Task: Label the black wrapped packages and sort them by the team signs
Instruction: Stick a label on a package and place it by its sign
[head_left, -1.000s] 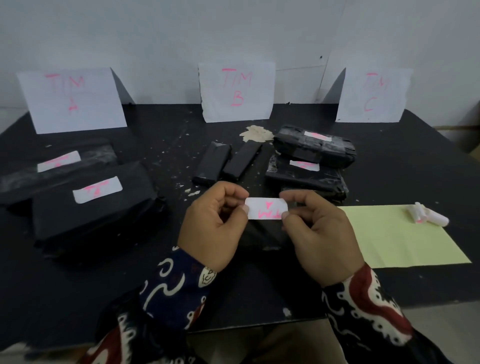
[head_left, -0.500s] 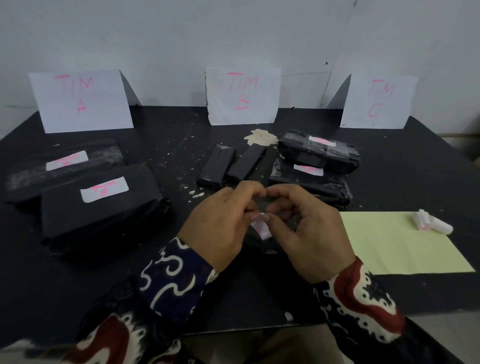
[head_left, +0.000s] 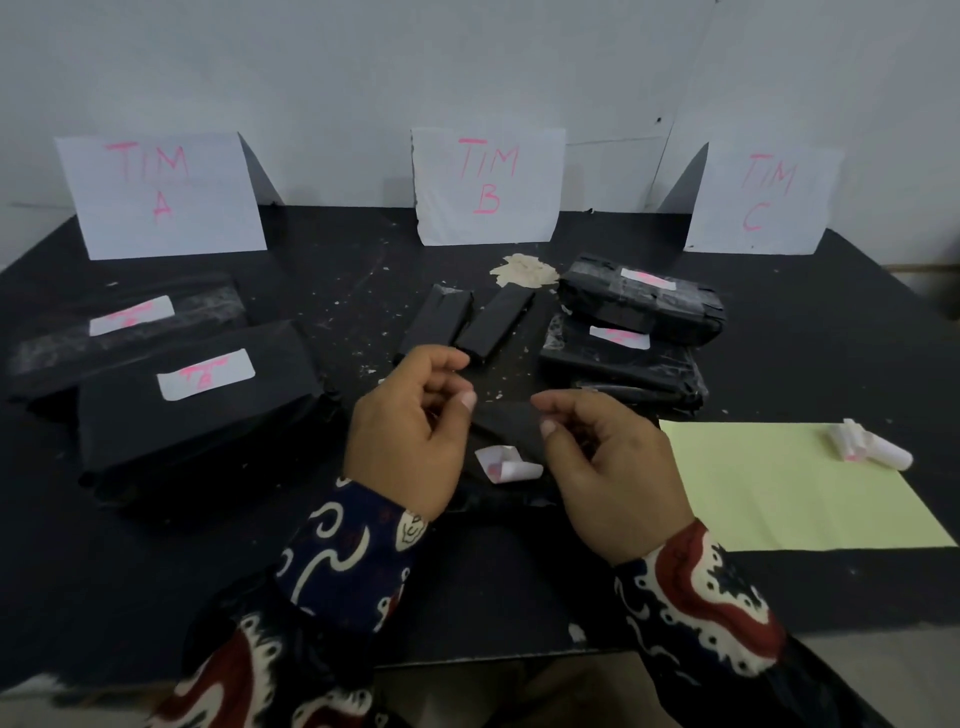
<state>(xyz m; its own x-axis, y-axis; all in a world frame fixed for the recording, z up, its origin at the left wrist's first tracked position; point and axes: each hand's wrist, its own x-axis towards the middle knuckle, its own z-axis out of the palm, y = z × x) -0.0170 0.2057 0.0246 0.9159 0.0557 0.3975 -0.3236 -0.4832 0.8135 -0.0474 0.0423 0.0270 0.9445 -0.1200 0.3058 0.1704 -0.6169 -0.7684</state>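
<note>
Two labelled black wrapped packages (head_left: 197, 405) lie below the white "TIM A" paper sign (head_left: 161, 195). At centre, the left hand (head_left: 410, 431) and right hand (head_left: 613, 467) hover loosely curled, holding nothing, over a curled white sticker (head_left: 506, 465) on an unlabelled package (head_left: 506, 426). Two slim bars (head_left: 467, 322) also lack labels; two labelled packages (head_left: 639, 322) sit right of them.

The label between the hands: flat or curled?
Curled: the label lies on a package, its ends rolled up, neither hand touching it.

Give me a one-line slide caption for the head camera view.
Both hands, left hand and right hand, hover open over a curled label on a black package before three team signs.
</note>
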